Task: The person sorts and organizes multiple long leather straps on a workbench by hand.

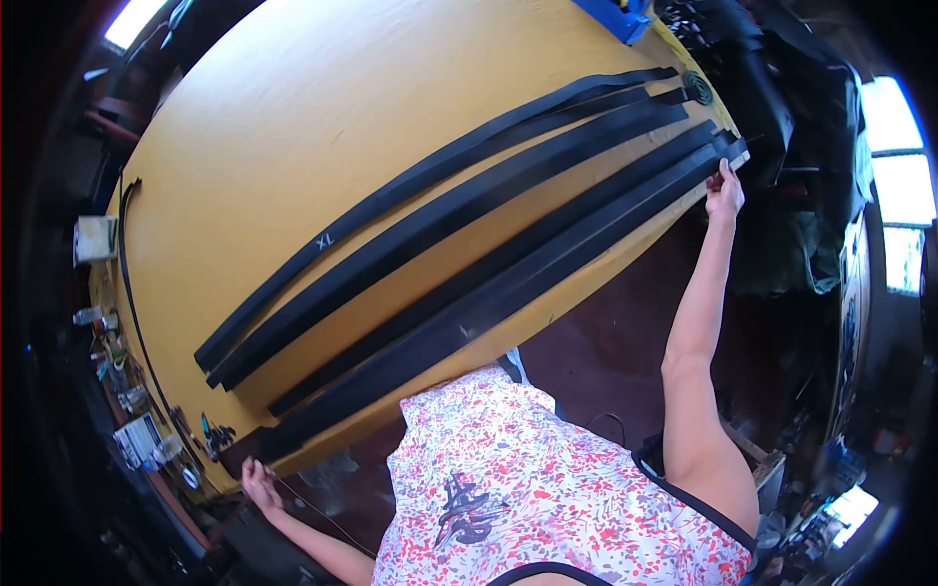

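Long black strips, perhaps leather or rubber, lie side by side across a yellow table (322,107). My right hand (724,195) pinches the right end of the nearest black strip (469,330) at the table's front edge. Far to the left, my left hand (259,485) is closed with curled fingers just below that strip's left end. What those fingers hold is too small to make out; a thin line runs close by. Behind the nearest strip are a narrower strip (489,259), a wide one (449,210) and a farther one (391,195) with a pale mark.
A coiled green-black roll (697,88) sits at the table's right edge, with a blue tool (620,18) at the far corner. Small tools (217,435), a thin dark strip (137,303) and a white box (96,239) are at the left. Dark material (791,146) hangs at the right.
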Available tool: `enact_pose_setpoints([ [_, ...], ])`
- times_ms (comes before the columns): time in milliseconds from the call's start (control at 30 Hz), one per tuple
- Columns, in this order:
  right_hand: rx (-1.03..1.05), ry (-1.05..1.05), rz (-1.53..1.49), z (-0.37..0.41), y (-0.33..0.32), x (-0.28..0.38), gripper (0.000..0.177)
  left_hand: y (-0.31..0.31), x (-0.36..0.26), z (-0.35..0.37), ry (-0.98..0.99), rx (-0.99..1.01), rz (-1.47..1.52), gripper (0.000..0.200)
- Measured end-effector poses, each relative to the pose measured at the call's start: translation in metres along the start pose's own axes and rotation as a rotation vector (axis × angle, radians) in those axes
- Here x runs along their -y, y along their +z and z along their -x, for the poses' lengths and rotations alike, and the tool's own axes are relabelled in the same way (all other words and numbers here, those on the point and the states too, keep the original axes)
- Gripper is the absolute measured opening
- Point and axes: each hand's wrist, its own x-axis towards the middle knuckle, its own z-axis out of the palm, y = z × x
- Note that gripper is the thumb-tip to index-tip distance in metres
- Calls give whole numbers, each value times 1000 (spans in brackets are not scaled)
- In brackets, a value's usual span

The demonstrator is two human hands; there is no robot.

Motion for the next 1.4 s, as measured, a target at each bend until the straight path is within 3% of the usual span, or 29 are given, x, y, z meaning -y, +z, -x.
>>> enact_pose_setpoints([
  [233,96,97,177,-68,37,-58,38,49,-23,-64,59,42,-152,21],
  [400,199,125,192,-103,37,-83,27,70,-23,-75,31,-54,-203,32],
  [500,184,122,279,-110,30,-81,22,60,-9,-89,54,-68,-207,28],
  [600,67,-16,551,-88,28,-65,18,69,-15,-73,204,-166,-566,23],
  [667,52,-112,608,-19,29,-49,18,89,-20,-45,398,-133,-683,20],
  [767,248,-277,633,51,10,-45,18,149,-29,27,517,84,-670,12],
  [800,275,-299,669,74,0,-51,18,164,-24,46,724,150,-764,10],
  [867,308,-298,659,113,-27,-73,13,180,0,69,708,306,-800,8],
  [933,308,-321,879,164,-40,-88,11,189,22,85,731,296,-900,18],
  [1000,329,-370,1101,189,-56,-108,21,195,36,90,855,299,-979,27],
  [1133,382,-447,1133,241,-39,-113,25,193,60,78,905,297,-1055,35],
  [1233,275,-331,1227,242,-28,-111,34,193,61,75,933,311,-1054,36],
  [1400,107,-407,1295,211,-20,-109,45,190,60,74,936,322,-1039,34],
])
